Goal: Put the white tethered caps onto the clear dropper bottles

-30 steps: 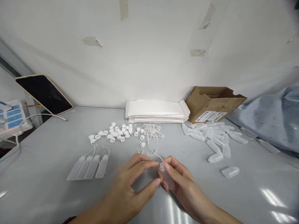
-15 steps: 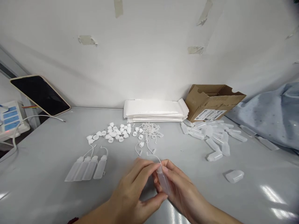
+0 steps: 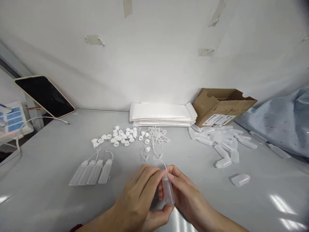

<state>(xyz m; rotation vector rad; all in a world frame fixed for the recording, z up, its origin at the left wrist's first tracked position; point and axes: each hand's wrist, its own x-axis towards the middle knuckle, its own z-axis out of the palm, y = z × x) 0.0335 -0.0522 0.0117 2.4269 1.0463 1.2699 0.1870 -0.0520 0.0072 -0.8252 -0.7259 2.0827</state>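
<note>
A small translucent plastic bottle [image 3: 168,190] stands nearly upright between both my hands, low in the middle of the view. My right hand [image 3: 185,193] wraps its fingers round the bottle's right side. My left hand [image 3: 140,199] pinches the bottle's neck with its fingertips, thumb under the base. A thin white tether loop [image 3: 161,160] rises from the bottle's top. Several finished bottles with caps [image 3: 91,172] lie side by side to the left.
White caps [image 3: 120,137] and a tangle of white tethers [image 3: 156,133] lie further back on the grey table [image 3: 48,199]. Loose bottles [image 3: 222,143] spill from a cardboard box [image 3: 220,106]. White bags [image 3: 161,114] are stacked at the wall. A phone [image 3: 44,95] leans at left. Blue cloth [image 3: 282,122] lies at right.
My left hand has closed in on the bottle and now pinches its neck. The bottle has turned from tilted to nearly upright.
</note>
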